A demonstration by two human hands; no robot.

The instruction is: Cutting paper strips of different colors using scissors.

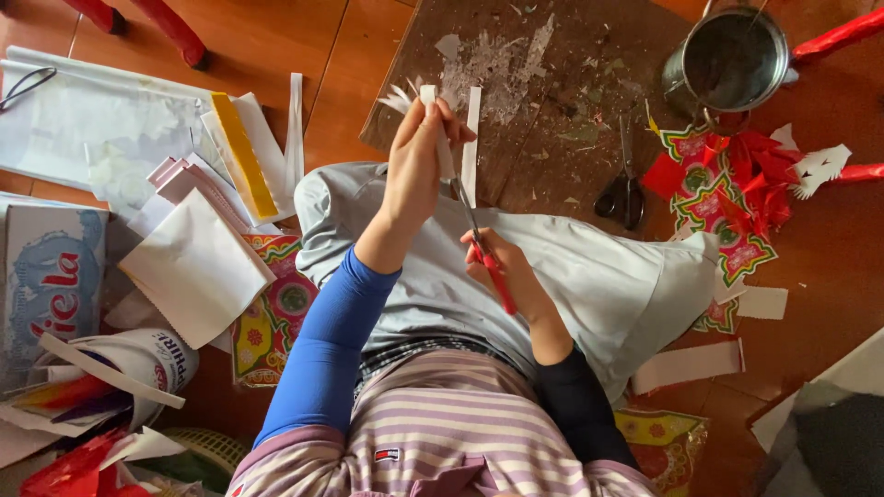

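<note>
My left hand (416, 158) is raised over my lap and pinches a narrow white paper strip (471, 138) whose top end is cut into a fringe. My right hand (505, 269) grips red-handled scissors (481, 247), the blades pointing up along the strip toward my left fingers. Both hands hover above the grey cloth (589, 267) on my knees. A second pair of scissors with black handles (626, 189) lies on the worn wooden board (552, 83) beyond my hands.
White paper sheets and a yellow strip (241, 152) lie at the left beside a printed box (51, 281). A metal pot (729, 60) stands at the top right. Red and patterned paper scraps (727, 189) and white strips (686, 365) are scattered on the right floor.
</note>
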